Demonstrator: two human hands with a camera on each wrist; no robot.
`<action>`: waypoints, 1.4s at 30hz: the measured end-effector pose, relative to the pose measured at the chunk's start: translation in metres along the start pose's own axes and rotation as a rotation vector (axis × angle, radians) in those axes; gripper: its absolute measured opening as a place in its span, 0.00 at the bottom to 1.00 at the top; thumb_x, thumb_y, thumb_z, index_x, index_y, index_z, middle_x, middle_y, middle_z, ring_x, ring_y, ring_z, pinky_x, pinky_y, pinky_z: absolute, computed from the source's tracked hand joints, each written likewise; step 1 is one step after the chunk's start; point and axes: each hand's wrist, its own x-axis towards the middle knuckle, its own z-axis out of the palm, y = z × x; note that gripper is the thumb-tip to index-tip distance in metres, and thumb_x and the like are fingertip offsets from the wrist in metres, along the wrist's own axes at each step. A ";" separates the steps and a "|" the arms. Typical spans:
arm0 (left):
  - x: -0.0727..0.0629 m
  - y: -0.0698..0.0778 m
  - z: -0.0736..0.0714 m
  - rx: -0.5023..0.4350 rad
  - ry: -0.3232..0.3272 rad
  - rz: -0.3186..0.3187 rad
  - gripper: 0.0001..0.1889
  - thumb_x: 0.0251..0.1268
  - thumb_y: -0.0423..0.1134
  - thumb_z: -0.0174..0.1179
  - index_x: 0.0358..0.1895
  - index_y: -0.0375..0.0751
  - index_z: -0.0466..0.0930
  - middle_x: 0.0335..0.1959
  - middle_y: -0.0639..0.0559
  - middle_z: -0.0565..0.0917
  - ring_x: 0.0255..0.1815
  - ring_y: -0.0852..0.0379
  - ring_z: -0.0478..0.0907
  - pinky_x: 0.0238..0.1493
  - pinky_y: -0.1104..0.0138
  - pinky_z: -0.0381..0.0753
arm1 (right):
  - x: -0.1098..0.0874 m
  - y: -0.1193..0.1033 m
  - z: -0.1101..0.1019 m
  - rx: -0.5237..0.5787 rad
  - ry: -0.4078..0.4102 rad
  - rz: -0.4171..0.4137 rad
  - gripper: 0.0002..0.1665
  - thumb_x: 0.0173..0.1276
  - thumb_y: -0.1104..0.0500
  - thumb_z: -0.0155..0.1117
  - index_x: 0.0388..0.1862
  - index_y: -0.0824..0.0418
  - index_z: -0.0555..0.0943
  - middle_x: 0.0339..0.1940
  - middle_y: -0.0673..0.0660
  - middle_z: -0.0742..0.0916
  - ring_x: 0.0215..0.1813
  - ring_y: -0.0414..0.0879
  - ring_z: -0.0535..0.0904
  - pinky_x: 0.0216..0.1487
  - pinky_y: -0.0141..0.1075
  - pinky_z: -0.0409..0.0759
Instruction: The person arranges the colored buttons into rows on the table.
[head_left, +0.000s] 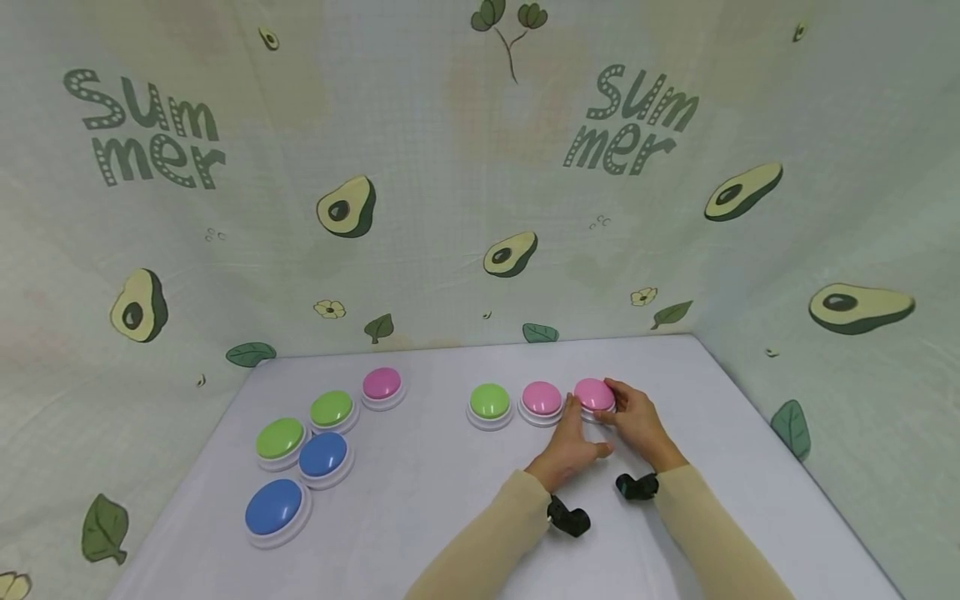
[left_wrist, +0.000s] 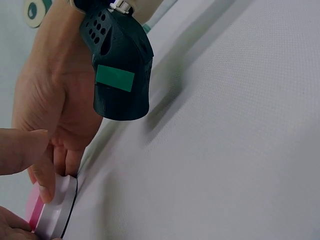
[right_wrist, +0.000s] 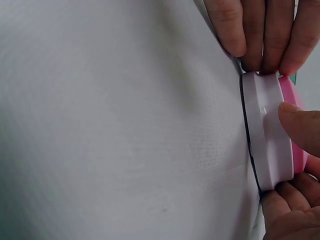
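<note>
The left hand [head_left: 567,442] is at the left side of the rightmost pink push button [head_left: 592,393], fingers extended against its white base, thumb spread apart on the near side. The button sits between both hands, dome up, close to the far edge of the white table [head_left: 420,483], towards its far right corner. Being round, it has no long axis, and neither hand is nearer: both touch it. The right hand [head_left: 637,421] pinches it, thumb in front, fingers on the right side.

Along the table's left edge are five buttons: near blue button [head_left: 273,506], near green button [head_left: 280,437], far blue button [head_left: 323,454], far green button [head_left: 331,407], left pink button [head_left: 382,382]. Then come right green button [head_left: 490,401], middle pink button [head_left: 542,397] and the pinched one: eight altogether, two blue, three green, three pink.
</note>
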 end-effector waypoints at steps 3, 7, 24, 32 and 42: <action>-0.001 0.000 0.000 0.011 0.004 0.011 0.53 0.57 0.32 0.77 0.82 0.28 0.53 0.85 0.36 0.52 0.85 0.45 0.50 0.84 0.55 0.51 | -0.001 -0.001 0.000 -0.002 -0.003 -0.006 0.44 0.71 0.71 0.68 0.80 0.78 0.58 0.79 0.78 0.65 0.81 0.69 0.59 0.80 0.56 0.61; -0.002 0.000 0.000 0.026 0.009 0.023 0.53 0.56 0.32 0.77 0.82 0.27 0.53 0.85 0.35 0.53 0.85 0.44 0.50 0.84 0.55 0.51 | -0.002 -0.003 0.003 -0.009 -0.006 -0.007 0.44 0.71 0.72 0.67 0.80 0.79 0.56 0.79 0.78 0.64 0.81 0.70 0.59 0.80 0.57 0.60; -0.005 -0.005 -0.005 0.068 -0.015 0.043 0.53 0.57 0.34 0.77 0.81 0.26 0.54 0.84 0.33 0.54 0.85 0.43 0.51 0.84 0.56 0.51 | -0.011 -0.006 0.012 -0.071 0.052 -0.003 0.43 0.72 0.71 0.64 0.80 0.80 0.56 0.78 0.79 0.64 0.81 0.70 0.59 0.81 0.57 0.59; -0.018 0.005 -0.013 0.012 -0.038 0.044 0.46 0.64 0.35 0.70 0.81 0.28 0.56 0.83 0.35 0.58 0.84 0.43 0.55 0.83 0.54 0.55 | -0.017 -0.016 0.013 -0.228 0.170 -0.074 0.43 0.68 0.68 0.68 0.78 0.80 0.61 0.75 0.80 0.69 0.77 0.74 0.64 0.79 0.62 0.61; -0.051 0.002 -0.050 -0.137 -0.080 0.100 0.35 0.77 0.35 0.61 0.80 0.25 0.58 0.80 0.33 0.63 0.81 0.39 0.62 0.78 0.53 0.66 | -0.033 -0.048 0.033 -0.200 0.302 -0.195 0.41 0.65 0.68 0.73 0.73 0.80 0.67 0.72 0.80 0.73 0.74 0.74 0.69 0.77 0.62 0.66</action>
